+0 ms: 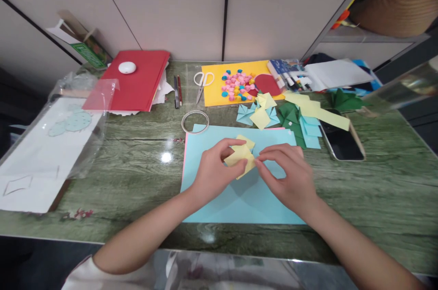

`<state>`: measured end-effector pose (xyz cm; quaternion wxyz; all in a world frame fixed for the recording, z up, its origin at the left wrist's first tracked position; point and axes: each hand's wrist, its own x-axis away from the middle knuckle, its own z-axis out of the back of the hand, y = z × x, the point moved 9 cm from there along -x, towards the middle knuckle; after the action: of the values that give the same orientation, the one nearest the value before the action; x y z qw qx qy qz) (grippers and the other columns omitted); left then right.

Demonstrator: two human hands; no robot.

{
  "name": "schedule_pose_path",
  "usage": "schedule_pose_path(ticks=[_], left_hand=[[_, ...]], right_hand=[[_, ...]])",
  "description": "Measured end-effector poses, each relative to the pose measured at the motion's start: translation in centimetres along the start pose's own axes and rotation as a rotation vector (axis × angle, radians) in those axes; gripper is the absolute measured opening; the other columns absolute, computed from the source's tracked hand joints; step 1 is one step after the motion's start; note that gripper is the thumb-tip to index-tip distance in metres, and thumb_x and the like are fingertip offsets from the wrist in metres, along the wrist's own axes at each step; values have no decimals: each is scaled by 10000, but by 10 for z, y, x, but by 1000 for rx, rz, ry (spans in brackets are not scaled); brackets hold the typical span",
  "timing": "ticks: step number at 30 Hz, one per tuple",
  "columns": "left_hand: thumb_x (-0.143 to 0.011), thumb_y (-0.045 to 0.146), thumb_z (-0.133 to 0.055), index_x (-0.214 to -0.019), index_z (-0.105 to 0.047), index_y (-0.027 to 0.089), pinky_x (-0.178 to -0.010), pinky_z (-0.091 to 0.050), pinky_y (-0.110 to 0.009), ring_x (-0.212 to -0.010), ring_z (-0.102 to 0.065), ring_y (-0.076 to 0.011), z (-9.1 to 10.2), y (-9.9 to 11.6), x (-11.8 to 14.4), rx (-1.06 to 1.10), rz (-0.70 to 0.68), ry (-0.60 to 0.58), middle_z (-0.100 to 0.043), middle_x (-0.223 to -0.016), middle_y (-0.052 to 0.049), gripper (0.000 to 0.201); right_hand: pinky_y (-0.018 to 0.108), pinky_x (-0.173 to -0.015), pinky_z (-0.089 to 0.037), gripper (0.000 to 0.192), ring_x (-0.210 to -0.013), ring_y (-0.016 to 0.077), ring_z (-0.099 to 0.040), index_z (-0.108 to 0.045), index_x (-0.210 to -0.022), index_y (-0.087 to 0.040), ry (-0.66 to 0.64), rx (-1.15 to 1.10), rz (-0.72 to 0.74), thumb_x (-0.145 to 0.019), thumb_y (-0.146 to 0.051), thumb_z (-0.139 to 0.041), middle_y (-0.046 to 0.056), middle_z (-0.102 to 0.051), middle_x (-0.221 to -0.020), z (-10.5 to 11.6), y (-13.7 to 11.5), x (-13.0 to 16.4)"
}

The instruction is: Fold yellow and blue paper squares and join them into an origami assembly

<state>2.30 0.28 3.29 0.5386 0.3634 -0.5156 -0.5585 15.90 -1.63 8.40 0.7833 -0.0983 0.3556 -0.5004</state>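
Observation:
A folded piece of pale yellow origami paper (241, 156) is held above a light blue sheet (219, 198). My left hand (217, 164) grips it from the left, thumb in front and fingers behind. At its right corner, my right hand (287, 173) pinches with thumb and index finger. Beyond my hands lie more yellow folded pieces (261, 117) on light blue folded pieces (245, 113). Dark green folded paper (290, 118) sits beside them. A pink edge shows under the blue sheet.
A roll of tape (195, 122), white-handled scissors (201, 85) and pens (177, 91) lie behind. A yellow sheet (212, 93) carries colourful small pieces (237, 83). A phone (342, 139) is at right, a red folder (137, 84) at left, yellow strips (328, 116) near the phone.

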Motion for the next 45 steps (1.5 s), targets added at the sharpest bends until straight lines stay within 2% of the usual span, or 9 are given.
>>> schedule_pose_path(ticks=[4,7,12,17,23,29,40,45], left_hand=[[-711,206,-589,-1023,-577,235,-507,-408,-204,-579,-541,-113,0,-3,-1,-13,14,-4,-557,-615,33,314],[-715,211,-586,-1029,-567,232,-496,-407,-202,-562,-541,-110,-1,-4,-2,34,37,-18,-578,-632,26,316],[-704,200,-590,-1006,-574,223,-515,-412,-205,-598,-548,-119,-2,-2,-2,51,31,-13,-589,-656,18,304],[-702,203,-588,-1002,-580,231,-508,-370,-203,-563,-500,-105,-2,0,0,-24,-14,10,-498,-577,53,301],[-710,254,-595,-1001,-586,245,-522,-361,-209,-543,-454,-97,0,2,2,-103,-59,52,-438,-559,64,291],[-729,252,-581,-1012,-578,257,-542,-366,-214,-566,-472,-101,-1,3,3,-128,-72,36,-464,-586,58,283],[-736,248,-579,-1023,-570,257,-561,-377,-215,-586,-494,-103,-3,3,4,-132,-72,16,-504,-608,54,288],[-723,236,-590,-1012,-578,258,-544,-372,-204,-567,-477,-92,-3,3,4,-127,-81,32,-476,-588,65,289]], right_hand=[[329,-683,-420,85,-734,171,-593,-561,-698,-222,-101,-157,-179,-775,-193,-581,-2,-629,-744,-6,21,-3],[317,-655,-439,94,-715,168,-591,-567,-684,-225,-97,-249,-252,-771,-202,-594,-2,-623,-735,-3,28,-4],[356,-713,-415,87,-749,181,-583,-581,-688,-228,-54,-191,-119,-755,-192,-625,6,-629,-729,1,8,-3],[364,-716,-391,77,-751,183,-550,-592,-688,-228,-35,-86,-36,-753,-197,-619,11,-592,-725,-1,-2,-1],[362,-704,-396,81,-759,187,-507,-589,-682,-226,-40,-106,-61,-741,-195,-634,17,-543,-723,1,1,-3],[369,-707,-399,87,-775,194,-504,-588,-670,-222,-87,-121,-94,-738,-206,-640,19,-547,-730,-5,5,-4],[374,-716,-385,85,-772,190,-496,-587,-660,-212,-89,-104,-93,-719,-183,-641,17,-545,-726,-6,6,-2],[370,-709,-382,91,-769,190,-495,-579,-643,-206,-96,-79,-87,-707,-180,-639,17,-544,-719,-5,4,-2]])
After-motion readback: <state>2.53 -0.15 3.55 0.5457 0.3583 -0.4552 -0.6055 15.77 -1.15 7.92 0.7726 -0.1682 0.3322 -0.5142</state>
